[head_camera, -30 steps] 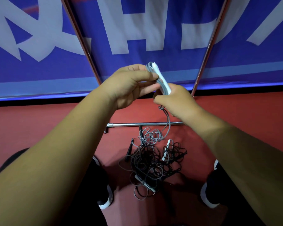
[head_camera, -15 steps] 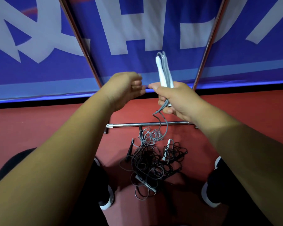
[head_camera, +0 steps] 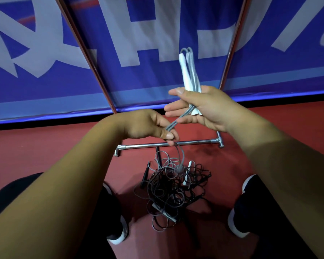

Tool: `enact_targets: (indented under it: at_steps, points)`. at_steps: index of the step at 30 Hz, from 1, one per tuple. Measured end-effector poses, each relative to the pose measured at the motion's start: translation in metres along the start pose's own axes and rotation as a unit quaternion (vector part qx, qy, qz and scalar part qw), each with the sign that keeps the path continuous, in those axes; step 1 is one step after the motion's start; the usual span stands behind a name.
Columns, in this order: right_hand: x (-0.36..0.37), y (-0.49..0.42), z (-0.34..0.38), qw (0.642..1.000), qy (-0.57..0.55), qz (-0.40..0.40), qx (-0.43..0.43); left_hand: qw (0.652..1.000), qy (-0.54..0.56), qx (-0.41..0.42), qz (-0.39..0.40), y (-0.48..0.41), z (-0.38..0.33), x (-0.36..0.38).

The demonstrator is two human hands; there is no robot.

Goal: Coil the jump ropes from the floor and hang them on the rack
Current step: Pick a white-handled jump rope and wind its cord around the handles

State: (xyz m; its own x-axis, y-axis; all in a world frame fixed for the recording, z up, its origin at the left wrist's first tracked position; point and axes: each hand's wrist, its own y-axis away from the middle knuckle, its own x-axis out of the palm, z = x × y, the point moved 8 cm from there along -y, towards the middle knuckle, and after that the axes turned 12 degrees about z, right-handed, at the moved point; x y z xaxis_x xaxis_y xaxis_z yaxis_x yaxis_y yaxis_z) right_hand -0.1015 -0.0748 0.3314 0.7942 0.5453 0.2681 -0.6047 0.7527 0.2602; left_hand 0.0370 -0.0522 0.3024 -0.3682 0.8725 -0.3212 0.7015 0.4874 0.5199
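A tangled heap of jump ropes (head_camera: 168, 191) lies on the red floor (head_camera: 45, 156), a white handle (head_camera: 187, 172) poking out. The rack's chrome base bar (head_camera: 148, 146) rests just behind; a sneaker (head_camera: 118, 238) stands on either side.

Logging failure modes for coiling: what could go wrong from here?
1. The grey cord that the left hand pinches runs down into the tangled pile; pulling may snag it or drag the whole pile along.
2. The right hand holds the white handles mainly under its thumb, fingers fairly straight; a tug could slip them loose.
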Motion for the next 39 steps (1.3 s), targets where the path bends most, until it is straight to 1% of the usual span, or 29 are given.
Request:
enact_targets:
  at_steps: [3,4,6,9,10,11,13,15,16,18,20,23,27,31,33,35,37,39]
  points:
    - [0.003,0.003,-0.013,0.997,0.029,0.031,0.064,0.989,-0.099,-0.056,-0.099,0.000,0.013,-0.023]
    - [0.004,0.004,-0.019,0.995,0.040,0.040,0.084,0.980,-0.134,-0.074,-0.125,0.001,0.016,-0.029]
    - [0.008,0.006,-0.028,0.990,0.058,0.065,0.114,0.968,-0.170,-0.091,-0.163,0.005,0.018,-0.036]
    - [0.018,0.012,-0.040,0.975,0.063,0.117,0.176,0.959,-0.155,-0.070,-0.228,0.012,0.014,-0.047]
    - [0.022,0.015,-0.043,0.967,0.065,0.143,0.199,0.958,-0.132,-0.052,-0.251,0.016,0.013,-0.051]
    - [0.027,0.019,-0.046,0.957,0.066,0.174,0.222,0.962,-0.090,-0.019,-0.257,0.019,0.011,-0.054]
    - [0.039,0.030,-0.052,0.932,0.061,0.242,0.264,0.974,0.030,0.073,-0.215,0.021,0.006,-0.051]
    - [0.051,0.038,-0.056,0.905,0.063,0.302,0.291,0.973,0.118,0.130,-0.147,0.020,-0.003,-0.040]
    - [0.055,0.041,-0.060,0.893,0.074,0.323,0.303,0.975,0.123,0.144,-0.117,0.018,-0.009,-0.034]
    - [0.058,0.042,-0.071,0.873,0.119,0.338,0.329,0.981,0.083,0.157,-0.078,0.013,-0.022,-0.024]
    - [0.052,0.040,-0.085,0.860,0.171,0.320,0.359,0.986,0.036,0.153,-0.063,0.008,-0.031,-0.017]
    - [0.039,0.035,-0.097,0.845,0.233,0.272,0.397,0.989,-0.009,0.133,-0.065,0.006,-0.038,-0.012]
    - [0.016,0.027,-0.105,0.850,0.269,0.169,0.421,0.986,-0.087,0.096,-0.101,0.006,-0.042,-0.012]
    - [-0.010,0.021,-0.107,0.846,0.295,0.086,0.436,0.968,-0.211,0.075,-0.109,-0.003,-0.045,0.001]
    - [-0.025,0.016,-0.103,0.856,0.293,0.023,0.425,0.957,-0.265,0.068,-0.097,-0.006,-0.044,0.008]
    - [-0.037,0.009,-0.097,0.872,0.287,-0.042,0.395,0.950,-0.293,0.038,-0.099,-0.008,-0.040,0.009]
    - [-0.045,0.002,-0.088,0.900,0.251,-0.102,0.342,0.959,-0.261,-0.017,-0.111,-0.011,-0.029,0.006]
    - [-0.046,-0.005,-0.078,0.939,0.167,-0.145,0.262,0.968,-0.205,-0.086,-0.119,-0.014,-0.015,0.004]
